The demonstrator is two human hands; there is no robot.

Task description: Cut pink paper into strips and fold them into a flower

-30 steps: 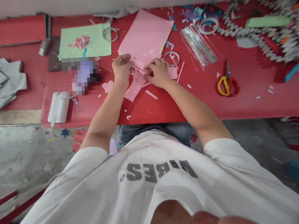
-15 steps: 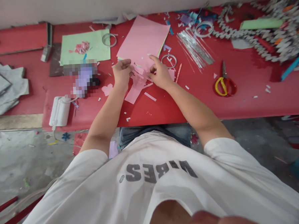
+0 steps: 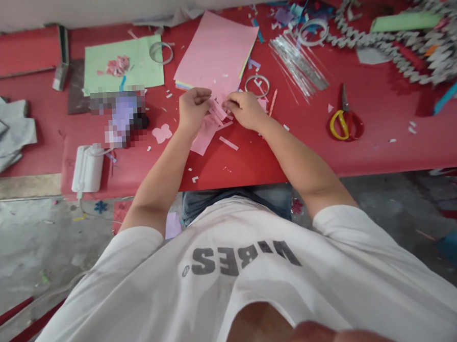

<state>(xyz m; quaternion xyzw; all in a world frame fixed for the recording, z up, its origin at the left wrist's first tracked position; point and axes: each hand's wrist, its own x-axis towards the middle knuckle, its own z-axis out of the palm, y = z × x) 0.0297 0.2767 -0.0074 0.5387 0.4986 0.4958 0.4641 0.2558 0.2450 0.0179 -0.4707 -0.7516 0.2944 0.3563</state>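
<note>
Pinching a pink paper strip (image 3: 217, 110), the left hand (image 3: 195, 110) has its thumb and fingertips closed on the strip's left side; the right hand (image 3: 246, 110) is half curled at the other side, its fingertips close against the strip, though I cannot tell whether they grip it or only touch it; the strip is between the two hands, at the near end of a stack of pink sheets (image 3: 216, 49) on the red bench (image 3: 308, 156); a broader pink paper piece (image 3: 203, 140) slants out below the left hand, with a narrow pink offcut (image 3: 229, 143) near it; a lobed pink cutout (image 3: 161, 133) lies to the left of the left forearm; beyond the right hand a tape roll (image 3: 258, 95) lies flat, with a slim pink stick (image 3: 273, 103) beside it; farther right, well apart from the hands, yellow-and-red-handled scissors (image 3: 346, 120) rest with their blades pointing away from the person.
</note>
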